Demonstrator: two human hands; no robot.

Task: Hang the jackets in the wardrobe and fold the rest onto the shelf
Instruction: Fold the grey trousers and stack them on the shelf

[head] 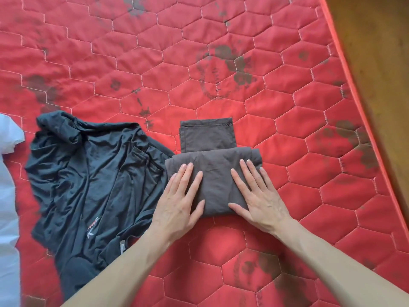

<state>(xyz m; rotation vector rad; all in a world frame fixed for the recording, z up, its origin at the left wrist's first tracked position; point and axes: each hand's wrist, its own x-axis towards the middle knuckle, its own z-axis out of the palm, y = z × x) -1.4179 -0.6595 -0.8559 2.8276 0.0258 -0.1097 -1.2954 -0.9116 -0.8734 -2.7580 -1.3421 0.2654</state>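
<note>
A dark brown garment (215,173) lies folded into a compact bundle on the red quilted mattress (287,107), with a narrower flap sticking out at its far side. My left hand (180,196) presses flat on the bundle's left half, fingers straight. My right hand (256,193) presses flat on its right half, fingers spread. To the left, a crumpled black shirt (95,185) with a small red and white logo lies unfolded, its edge close to the brown bundle.
A white garment (8,173) lies along the left edge of the view. The mattress's piped edge (345,69) runs diagonally at the right, with wooden floor (380,52) beyond it. Dark printed patches mark the red cover.
</note>
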